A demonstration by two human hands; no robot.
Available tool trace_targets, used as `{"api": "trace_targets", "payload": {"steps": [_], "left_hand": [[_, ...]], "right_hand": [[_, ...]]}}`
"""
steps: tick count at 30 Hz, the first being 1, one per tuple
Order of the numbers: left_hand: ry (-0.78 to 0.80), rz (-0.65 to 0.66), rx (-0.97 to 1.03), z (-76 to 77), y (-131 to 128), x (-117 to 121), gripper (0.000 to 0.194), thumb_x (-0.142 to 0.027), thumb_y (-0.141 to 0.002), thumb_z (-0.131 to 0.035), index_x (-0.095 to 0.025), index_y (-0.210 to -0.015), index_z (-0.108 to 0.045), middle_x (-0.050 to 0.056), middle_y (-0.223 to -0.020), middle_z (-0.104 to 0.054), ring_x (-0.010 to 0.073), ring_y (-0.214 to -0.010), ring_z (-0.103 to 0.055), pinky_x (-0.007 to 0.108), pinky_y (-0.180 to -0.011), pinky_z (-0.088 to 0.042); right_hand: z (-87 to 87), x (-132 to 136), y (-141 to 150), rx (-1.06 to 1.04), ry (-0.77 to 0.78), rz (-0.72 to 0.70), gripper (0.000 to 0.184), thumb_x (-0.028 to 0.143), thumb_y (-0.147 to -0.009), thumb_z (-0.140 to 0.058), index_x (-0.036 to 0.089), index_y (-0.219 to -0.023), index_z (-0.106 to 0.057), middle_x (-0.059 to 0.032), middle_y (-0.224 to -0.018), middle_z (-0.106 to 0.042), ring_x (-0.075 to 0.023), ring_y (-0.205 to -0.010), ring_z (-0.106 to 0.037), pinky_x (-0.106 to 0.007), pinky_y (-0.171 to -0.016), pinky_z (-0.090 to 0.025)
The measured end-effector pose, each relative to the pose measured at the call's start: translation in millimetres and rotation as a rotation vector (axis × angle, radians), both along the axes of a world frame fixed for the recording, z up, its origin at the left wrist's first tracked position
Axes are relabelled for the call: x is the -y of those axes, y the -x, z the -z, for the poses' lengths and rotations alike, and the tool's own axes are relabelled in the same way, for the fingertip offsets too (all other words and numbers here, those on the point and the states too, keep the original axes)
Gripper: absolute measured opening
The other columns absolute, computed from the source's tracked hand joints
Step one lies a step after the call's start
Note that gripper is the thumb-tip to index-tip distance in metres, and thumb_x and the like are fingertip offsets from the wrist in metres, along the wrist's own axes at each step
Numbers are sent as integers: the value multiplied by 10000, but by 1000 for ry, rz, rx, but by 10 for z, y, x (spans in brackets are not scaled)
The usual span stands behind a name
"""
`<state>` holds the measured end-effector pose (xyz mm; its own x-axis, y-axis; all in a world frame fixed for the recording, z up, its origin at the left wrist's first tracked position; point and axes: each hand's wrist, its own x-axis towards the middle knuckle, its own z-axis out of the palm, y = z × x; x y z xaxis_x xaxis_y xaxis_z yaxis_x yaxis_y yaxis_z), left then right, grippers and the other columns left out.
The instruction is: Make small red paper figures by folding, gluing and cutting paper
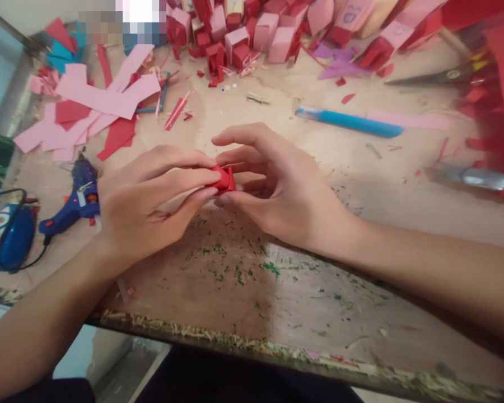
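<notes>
A small red foam piece (pixel 225 179) is pinched between both of my hands over the middle of the worn wooden table (pixel 243 285). My left hand (pixel 151 198) wraps its fingers over the piece from the left, closed on it. My right hand (pixel 273 184) presses its thumb and lower fingers against the piece from the right, while its index finger arches above. Most of the piece is hidden by my fingers.
A blue glue gun (pixel 78 196) lies at the left, near a blue device (pixel 8 235). Pink and red foam strips (pixel 96 106) cover the far left. Red and pink foam boxes (pixel 252 33) are piled at the back. A blue cutter (pixel 348 121) and scissors (pixel 437 75) lie to the right.
</notes>
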<state>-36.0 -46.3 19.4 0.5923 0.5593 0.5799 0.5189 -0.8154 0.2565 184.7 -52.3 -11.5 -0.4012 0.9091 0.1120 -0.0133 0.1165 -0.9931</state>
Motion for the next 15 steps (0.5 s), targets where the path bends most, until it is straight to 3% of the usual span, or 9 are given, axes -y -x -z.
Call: {"api": "trace_targets", "payload": {"steps": [6, 15], "left_hand": [[-18, 15, -64, -5, 27, 5, 215, -108, -937, -745, -251, -1097, -752, 40, -1125, -828, 187, -998, -774, 352, -871, -641], [-27, 23, -125, 10, 52, 4, 166, -157, -957, -738, -258, -1088, -742, 16, -1140, -828, 190, -1029, -784, 351, -919, -645]], "right_hand": [[26, -20, 4, 34, -31, -10, 518, 160, -884, -764, 360, -1345, -635, -8, -1213, -771, -269, -1125, -778, -363, -907, -699], [18, 1, 14, 29, -70, -41, 541, 34, -896, -699, 205, -1397, -587, -44, -1222, -771, -175, -993, -796, -258, -807, -676]]}}
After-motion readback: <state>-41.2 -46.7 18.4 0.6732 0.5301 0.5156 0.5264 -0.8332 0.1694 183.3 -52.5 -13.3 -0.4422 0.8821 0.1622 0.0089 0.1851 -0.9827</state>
